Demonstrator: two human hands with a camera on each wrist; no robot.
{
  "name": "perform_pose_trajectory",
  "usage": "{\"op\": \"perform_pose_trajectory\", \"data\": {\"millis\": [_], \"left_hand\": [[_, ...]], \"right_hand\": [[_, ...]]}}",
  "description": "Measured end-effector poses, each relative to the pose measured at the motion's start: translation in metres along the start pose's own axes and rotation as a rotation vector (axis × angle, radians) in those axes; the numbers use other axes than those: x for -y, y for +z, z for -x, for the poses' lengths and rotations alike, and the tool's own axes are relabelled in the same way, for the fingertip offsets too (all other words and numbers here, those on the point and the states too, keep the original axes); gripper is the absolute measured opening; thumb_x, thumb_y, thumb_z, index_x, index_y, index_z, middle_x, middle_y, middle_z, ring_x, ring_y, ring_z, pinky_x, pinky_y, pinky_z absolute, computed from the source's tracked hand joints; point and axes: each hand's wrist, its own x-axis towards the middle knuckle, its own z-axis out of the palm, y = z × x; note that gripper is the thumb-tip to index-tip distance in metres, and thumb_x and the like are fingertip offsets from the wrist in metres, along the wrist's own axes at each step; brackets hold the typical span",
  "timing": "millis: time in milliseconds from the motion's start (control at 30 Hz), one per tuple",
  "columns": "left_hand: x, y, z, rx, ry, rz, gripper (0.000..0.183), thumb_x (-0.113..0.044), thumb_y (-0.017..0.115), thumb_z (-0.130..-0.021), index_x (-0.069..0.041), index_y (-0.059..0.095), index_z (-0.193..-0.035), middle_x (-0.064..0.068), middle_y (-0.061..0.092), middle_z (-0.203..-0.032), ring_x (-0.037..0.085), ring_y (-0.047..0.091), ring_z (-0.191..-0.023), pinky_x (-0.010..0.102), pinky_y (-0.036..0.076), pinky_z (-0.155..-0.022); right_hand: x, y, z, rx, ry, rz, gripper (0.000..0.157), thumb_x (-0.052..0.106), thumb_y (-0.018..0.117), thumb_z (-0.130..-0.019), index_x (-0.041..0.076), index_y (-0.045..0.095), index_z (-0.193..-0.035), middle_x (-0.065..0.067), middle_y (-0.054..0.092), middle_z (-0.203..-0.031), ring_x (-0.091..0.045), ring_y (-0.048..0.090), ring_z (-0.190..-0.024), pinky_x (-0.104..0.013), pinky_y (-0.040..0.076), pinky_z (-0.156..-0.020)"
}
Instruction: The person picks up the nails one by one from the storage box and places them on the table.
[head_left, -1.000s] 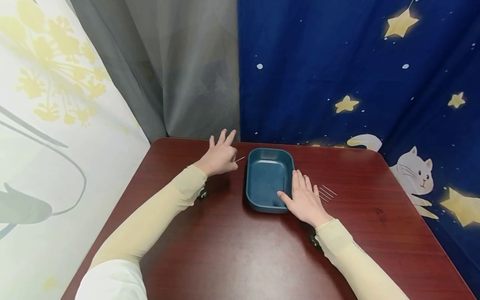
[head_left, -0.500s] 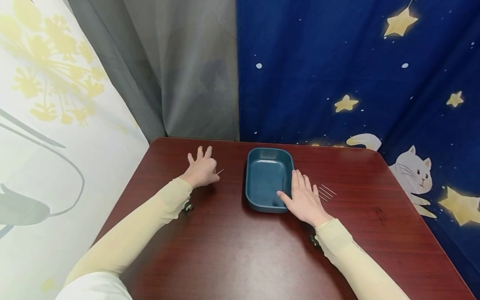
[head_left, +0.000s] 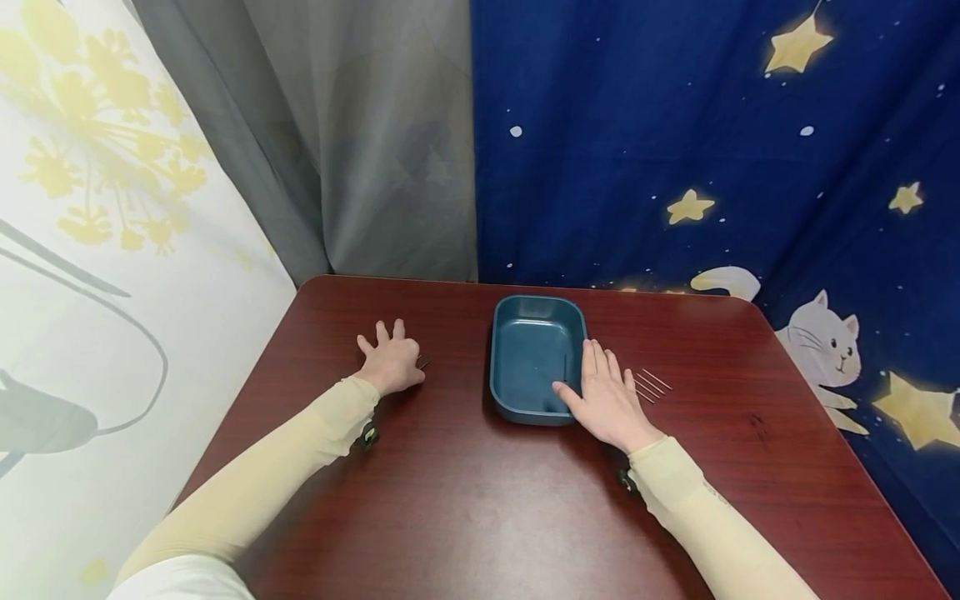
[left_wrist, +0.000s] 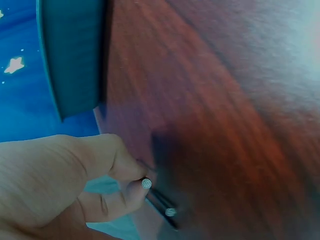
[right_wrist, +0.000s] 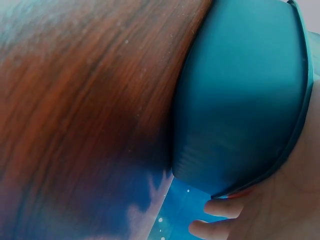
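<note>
In the head view my left hand is low over the left of the table, thumb and forefinger pinching a thin nail. The left wrist view shows the round patterned head of this nail at the fingertips. Close beside it, a second nail lies on the tabletop. A blue-green rectangular container stands right of that hand. My right hand rests on the container's right rim with straight fingers, the thumb reaching over the inside. The right wrist view shows the container's outer wall against this hand.
Several thin nails lie roughly parallel on the table just right of my right hand. The dark red-brown table ends at a back edge near a grey curtain and a blue starry curtain.
My left hand has moved left, toward me and down to the table, carrying the nail away from the container's side. The right hand and the container have stayed put.
</note>
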Motion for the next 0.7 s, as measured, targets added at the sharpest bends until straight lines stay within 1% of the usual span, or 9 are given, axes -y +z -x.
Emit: {"op": "perform_pose_trajectory", "data": {"millis": [67,167,267,367,533,633,700], "left_hand": [[0.0016,0.0027,-0.0002,0.008,-0.008,-0.003,0.012,-0.028,0.071,-0.077,-0.017,0.069,-0.08,0.028,0.014,-0.148,0.055,0.002,-0.132,0.078,0.005,-0.089],[0.0038,0.0057,-0.0016,0.022,-0.011,-0.001,0.019,-0.029,0.07,-0.077,-0.015,0.07,-0.091,0.028,0.013,-0.148,0.054,0.001,-0.132,0.078,0.004,-0.089],[0.0045,0.0058,-0.002,0.017,-0.013,-0.003,0.022,-0.029,0.071,-0.076,-0.015,0.07,-0.092,0.028,0.014,-0.148,0.053,0.002,-0.133,0.078,0.004,-0.089],[0.0047,0.005,-0.002,0.008,-0.011,-0.008,0.023,-0.03,0.071,-0.076,-0.014,0.07,-0.093,0.027,0.015,-0.148,0.053,0.002,-0.133,0.078,0.004,-0.089],[0.0045,0.004,-0.0011,0.003,-0.007,-0.018,0.018,-0.03,0.071,-0.076,-0.016,0.07,-0.088,0.026,0.015,-0.148,0.051,0.002,-0.133,0.077,0.004,-0.09],[0.0048,0.0039,-0.0008,-0.003,-0.001,-0.014,0.013,-0.029,0.071,-0.076,-0.017,0.069,-0.082,0.026,0.014,-0.149,0.051,0.0,-0.134,0.077,0.002,-0.091],[0.0051,0.0031,-0.0004,-0.011,0.005,-0.011,0.011,-0.029,0.071,-0.076,-0.018,0.067,-0.076,0.025,0.013,-0.149,0.05,-0.001,-0.134,0.076,0.001,-0.091]], "right_hand": [[0.0001,0.0001,-0.0001,0.002,0.001,0.001,0.096,0.069,0.039,-0.083,0.008,0.004,-0.148,-0.009,0.004,-0.154,-0.037,0.011,-0.138,-0.065,0.012,-0.101],[0.0,0.0002,-0.0001,0.0,0.002,-0.001,0.095,0.067,0.041,-0.083,0.008,0.004,-0.148,-0.009,0.005,-0.154,-0.037,0.011,-0.138,-0.065,0.013,-0.101],[-0.0004,0.0006,-0.0003,-0.002,0.002,-0.003,0.095,0.066,0.042,-0.084,0.008,0.004,-0.148,-0.009,0.005,-0.154,-0.037,0.011,-0.138,-0.065,0.012,-0.101],[-0.0009,0.0013,-0.0004,-0.003,0.001,0.002,0.096,0.068,0.04,-0.083,0.008,0.003,-0.148,-0.009,0.004,-0.154,-0.038,0.011,-0.138,-0.065,0.013,-0.101],[-0.0013,0.002,-0.0003,-0.01,-0.005,0.009,0.099,0.074,0.033,-0.081,0.008,0.003,-0.148,-0.009,0.006,-0.154,-0.037,0.013,-0.137,-0.065,0.014,-0.101],[-0.0011,0.0018,-0.0004,-0.013,-0.008,0.006,0.099,0.074,0.033,-0.081,0.007,0.004,-0.148,-0.01,0.007,-0.154,-0.038,0.013,-0.137,-0.065,0.014,-0.1],[-0.0006,0.0013,-0.0004,-0.01,-0.008,0.003,0.099,0.074,0.034,-0.081,0.007,0.003,-0.148,-0.01,0.007,-0.154,-0.038,0.013,-0.137,-0.066,0.013,-0.1]]}}
